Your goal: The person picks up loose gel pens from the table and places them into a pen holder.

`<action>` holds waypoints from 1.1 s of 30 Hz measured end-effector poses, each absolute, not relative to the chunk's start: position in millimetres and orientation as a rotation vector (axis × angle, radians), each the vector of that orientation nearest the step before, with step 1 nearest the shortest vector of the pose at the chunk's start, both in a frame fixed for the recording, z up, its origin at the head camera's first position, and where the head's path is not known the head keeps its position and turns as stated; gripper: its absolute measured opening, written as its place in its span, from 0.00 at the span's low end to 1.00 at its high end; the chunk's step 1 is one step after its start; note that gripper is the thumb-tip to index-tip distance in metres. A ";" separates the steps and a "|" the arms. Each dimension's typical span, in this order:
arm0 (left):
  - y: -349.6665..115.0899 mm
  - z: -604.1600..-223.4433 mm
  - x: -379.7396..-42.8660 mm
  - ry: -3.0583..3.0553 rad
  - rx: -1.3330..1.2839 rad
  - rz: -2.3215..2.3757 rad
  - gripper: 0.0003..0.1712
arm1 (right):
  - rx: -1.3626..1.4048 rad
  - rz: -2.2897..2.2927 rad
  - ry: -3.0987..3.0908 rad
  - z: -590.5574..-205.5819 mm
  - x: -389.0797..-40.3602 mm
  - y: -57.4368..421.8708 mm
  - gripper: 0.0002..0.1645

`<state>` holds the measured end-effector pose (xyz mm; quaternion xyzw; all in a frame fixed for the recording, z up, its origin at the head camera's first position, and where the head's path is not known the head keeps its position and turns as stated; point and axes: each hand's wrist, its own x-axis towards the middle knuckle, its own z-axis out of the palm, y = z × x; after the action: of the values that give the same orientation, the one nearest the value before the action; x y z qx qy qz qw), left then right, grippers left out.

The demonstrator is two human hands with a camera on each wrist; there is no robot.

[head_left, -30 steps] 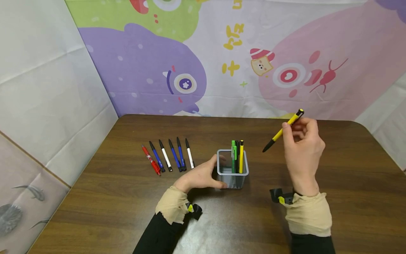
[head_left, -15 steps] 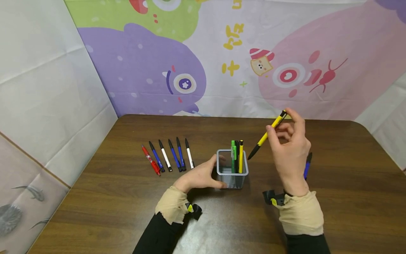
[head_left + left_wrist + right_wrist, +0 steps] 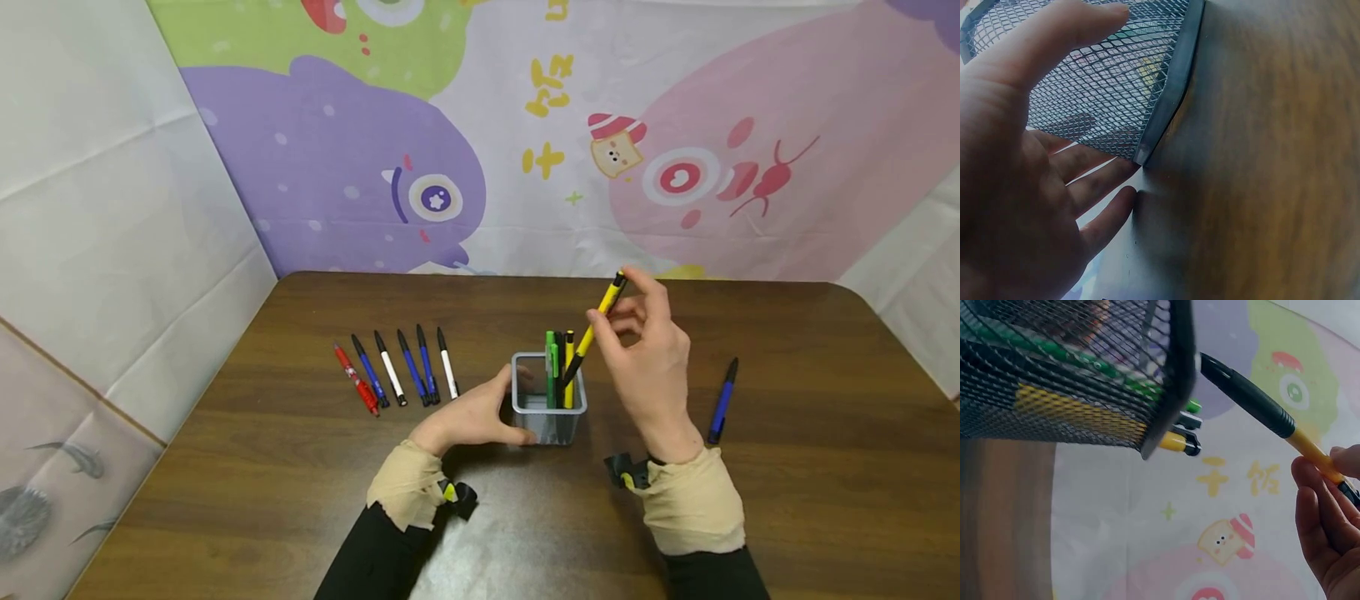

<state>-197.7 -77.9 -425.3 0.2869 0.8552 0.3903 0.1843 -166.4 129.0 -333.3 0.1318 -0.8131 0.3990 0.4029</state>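
A silver mesh pen holder (image 3: pixel 547 427) stands on the wooden table with green pens (image 3: pixel 552 375), a black pen and a yellow pen (image 3: pixel 570 350) upright along its right side. My left hand (image 3: pixel 474 413) holds it from the left, thumb at the front and fingers behind, as the left wrist view shows. My right hand (image 3: pixel 649 363) pinches a second yellow pen (image 3: pixel 597 325) between thumb and fingers, index finger up at its top end. That pen leans, its black tip over the holder's opening; the right wrist view has the black grip (image 3: pixel 1254 400) right by the rim.
Left of the holder lie a red pen (image 3: pixel 356 379), several blue pens (image 3: pixel 371 371) and white pens (image 3: pixel 391 368) in a loose row. Right of my right hand lies one blue pen (image 3: pixel 723 402). A cartoon cloth (image 3: pixel 555 233) hangs behind the table (image 3: pixel 525 542).
My right hand has moved left with the yellow pen, from the table's right side to the holder, and the pen is now steeper. The right blue pen has come into view. My left hand stays put.
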 end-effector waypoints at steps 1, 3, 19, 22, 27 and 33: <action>-78.1 -425.6 -197.6 2.410 0.806 1.103 0.45 | 0.344 1.002 -2.065 -333.9 -166.6 127.7 0.31; -78.2 -426.1 -197.5 2.409 0.801 1.107 0.45 | 0.363 0.993 -2.084 -335.5 -167.0 125.4 0.31; -78.2 -424.2 -197.4 2.385 0.803 1.120 0.46 | 0.549 0.964 -2.315 -345.3 -169.7 112.7 0.31; -78.5 -424.3 -197.5 2.388 0.790 1.109 0.46 | 0.575 0.938 -2.344 -347.2 -170.5 111.2 0.29; -78.4 -424.9 -198.2 2.387 0.794 1.111 0.47 | 0.598 0.916 -2.413 -350.5 -170.4 108.7 0.26; -78.2 -425.7 -198.4 2.376 0.812 1.125 0.46 | 0.624 0.880 -2.488 -354.3 -170.4 106.8 0.23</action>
<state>-198.4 -78.2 -425.7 0.2894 0.8472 0.4010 0.1941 -170.4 106.8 -354.3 0.2248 -0.8963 0.3172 0.2134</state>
